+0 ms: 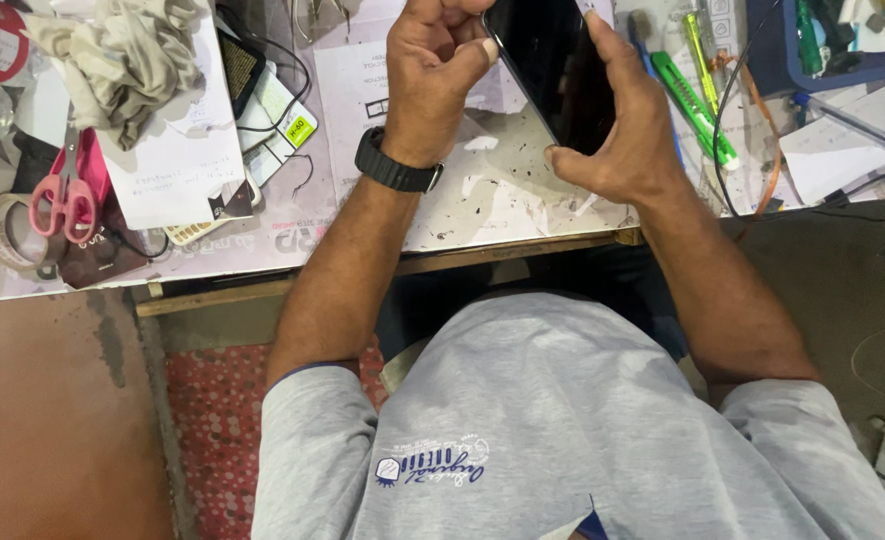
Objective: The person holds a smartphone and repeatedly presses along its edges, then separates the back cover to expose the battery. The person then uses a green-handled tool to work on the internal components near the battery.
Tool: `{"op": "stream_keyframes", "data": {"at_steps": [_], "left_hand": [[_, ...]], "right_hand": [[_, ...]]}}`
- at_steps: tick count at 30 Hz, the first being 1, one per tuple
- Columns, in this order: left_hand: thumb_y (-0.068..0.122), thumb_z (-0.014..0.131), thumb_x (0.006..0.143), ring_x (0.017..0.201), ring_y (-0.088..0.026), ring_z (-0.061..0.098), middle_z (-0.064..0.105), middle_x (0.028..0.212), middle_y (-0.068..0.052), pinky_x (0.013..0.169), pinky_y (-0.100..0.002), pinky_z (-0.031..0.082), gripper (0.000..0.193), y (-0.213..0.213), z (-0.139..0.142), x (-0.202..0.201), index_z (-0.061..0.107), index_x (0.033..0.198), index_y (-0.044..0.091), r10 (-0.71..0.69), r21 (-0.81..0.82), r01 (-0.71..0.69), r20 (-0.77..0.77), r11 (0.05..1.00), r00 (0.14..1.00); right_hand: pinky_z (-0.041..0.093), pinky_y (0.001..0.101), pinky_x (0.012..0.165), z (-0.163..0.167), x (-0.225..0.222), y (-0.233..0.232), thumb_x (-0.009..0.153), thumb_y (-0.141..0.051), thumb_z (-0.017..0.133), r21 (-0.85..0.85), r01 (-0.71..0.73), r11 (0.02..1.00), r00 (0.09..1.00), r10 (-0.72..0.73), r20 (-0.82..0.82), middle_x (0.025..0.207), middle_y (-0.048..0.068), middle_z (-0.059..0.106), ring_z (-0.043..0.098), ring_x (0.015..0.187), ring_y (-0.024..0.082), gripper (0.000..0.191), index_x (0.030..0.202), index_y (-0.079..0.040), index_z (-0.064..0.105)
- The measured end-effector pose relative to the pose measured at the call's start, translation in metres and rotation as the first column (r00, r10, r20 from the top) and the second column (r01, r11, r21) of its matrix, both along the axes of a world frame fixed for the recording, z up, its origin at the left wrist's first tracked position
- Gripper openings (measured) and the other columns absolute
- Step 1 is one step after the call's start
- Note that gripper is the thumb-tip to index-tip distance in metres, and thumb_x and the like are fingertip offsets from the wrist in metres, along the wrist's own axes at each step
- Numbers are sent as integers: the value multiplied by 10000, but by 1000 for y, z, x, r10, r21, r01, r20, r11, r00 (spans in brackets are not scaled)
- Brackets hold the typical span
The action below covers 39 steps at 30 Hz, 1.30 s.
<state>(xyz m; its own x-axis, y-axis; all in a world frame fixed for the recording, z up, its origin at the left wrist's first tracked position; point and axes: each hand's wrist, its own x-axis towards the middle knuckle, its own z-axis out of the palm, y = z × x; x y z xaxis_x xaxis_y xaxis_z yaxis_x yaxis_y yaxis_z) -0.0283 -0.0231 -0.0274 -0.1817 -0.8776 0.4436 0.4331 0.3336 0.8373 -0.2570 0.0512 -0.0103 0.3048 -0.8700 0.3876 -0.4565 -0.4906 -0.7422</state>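
You are gripping the dark phone (552,70) between both hands above the bench (482,200): left hand (432,75) curling round its left edge, right hand (622,130) pinching its right edge and lower corner.

Your bench (262,245) is a paper-covered top w/ a wooden front edge. On the left you've got pink scissors (65,195), a tape roll (7,232), a crumpled beige rag (122,55) & a paper sheet (177,165). On the right lie a green utility knife (695,108), a blue tray (822,70) & loose cables.
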Motion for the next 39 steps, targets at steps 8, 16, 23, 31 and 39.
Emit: {"op": "stream_keyframes", "data": {"at_steps": [8,16,23,31,39], "left_hand": [[-146,632,916,769,-80,544,663,986,5,707,-240,490,340,1,-4,-3,661,1175,73,27,-11,-26,30,1000,999],[-105,590,941,841,-105,617,685,1131,-45,815,-297,629,378,1,-4,-11,615,1284,51,-29,74,31,-27,997,999],[-105,584,945,900,-123,660,675,1119,-63,827,-352,676,379,5,-6,-12,581,1293,46,-73,140,86,-96,986,993],[-95,606,976,958,-139,691,644,1124,-86,817,-352,718,389,4,-12,-17,514,1331,36,-33,108,35,-19,994,999],[-55,582,991,1000,-125,670,633,1221,-82,844,-304,648,434,9,-13,-31,435,1384,54,-87,146,88,-13,985,996]], "right_hand": [[422,388,1298,1,-1,0,742,-72,848,1,8,1000,1000,-8,-9,1500,231,534,547,1438,323,1013,1587,25,297],[446,382,1290,-2,1,0,761,-58,830,24,2,1000,999,-3,40,1489,227,532,559,1432,327,1000,1597,12,286],[471,372,1248,1,1,0,749,-49,828,22,17,1000,1000,-17,26,1462,214,551,588,1399,318,1009,1594,11,281],[464,369,1262,0,1,0,772,-23,842,-15,6,1000,1000,-5,30,1493,205,527,562,1430,308,1015,1608,6,267],[442,345,1265,-2,0,0,813,-30,870,68,3,998,990,-13,140,1525,187,495,530,1452,274,990,1603,37,277]]}}
